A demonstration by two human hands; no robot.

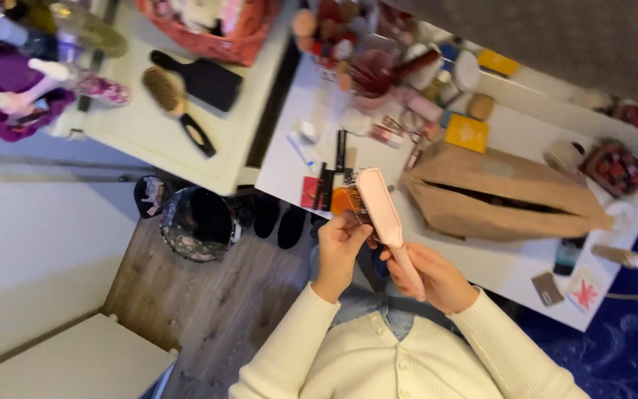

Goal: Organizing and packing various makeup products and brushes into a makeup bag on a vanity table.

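My right hand (437,277) is closed around the handle of a pink paddle hairbrush (382,207), holding it tilted up over the front edge of the white table (511,270). My left hand (340,242) sits at the bristle side of the brush head, fingertips pinched into the bristles. Whether it grips hair or only the bristles cannot be told. Both arms wear cream sweater sleeves.
A tan fabric pouch (503,196) lies open on the table, among many cosmetics and a yellow box (467,133). A second white surface holds a black paddle brush (204,80) and a wooden brush (175,107). A patterned bin (197,222) and dark shoes stand on the wooden floor.
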